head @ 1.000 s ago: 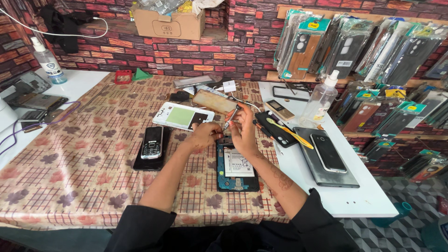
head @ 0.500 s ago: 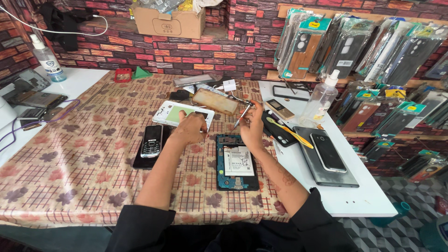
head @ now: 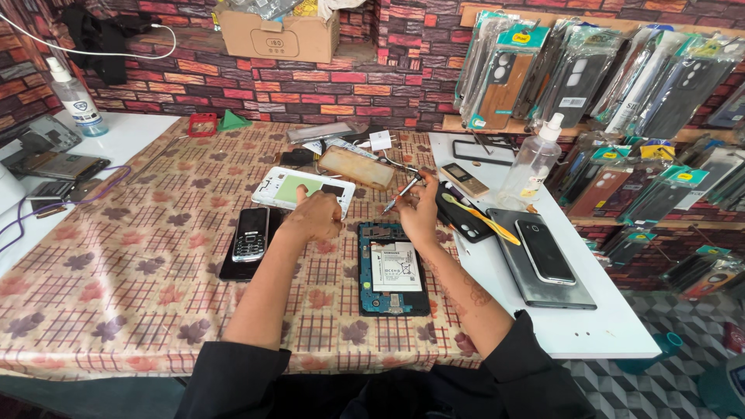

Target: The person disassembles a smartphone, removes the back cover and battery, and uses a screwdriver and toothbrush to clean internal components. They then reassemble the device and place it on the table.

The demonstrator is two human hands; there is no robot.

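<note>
Metal screwdriver (head: 401,195) pinched in right hand's (head: 420,215) fingers (head: 415,186), above opened phone (head: 391,268).

Bg: red brick-pattern wall (head: 233,77) | cardboard box (head: 275,35) on ledge | desk (head: 116,256) w/ checked leaf-print cloth | clear spray bottle (head: 531,164) at right | black keypad phone (head: 251,233) left of centre | dark smartphone (head: 545,251) on grey tablet (head: 543,283) | packaged phone cases (head: 590,74) hung at right
</note>
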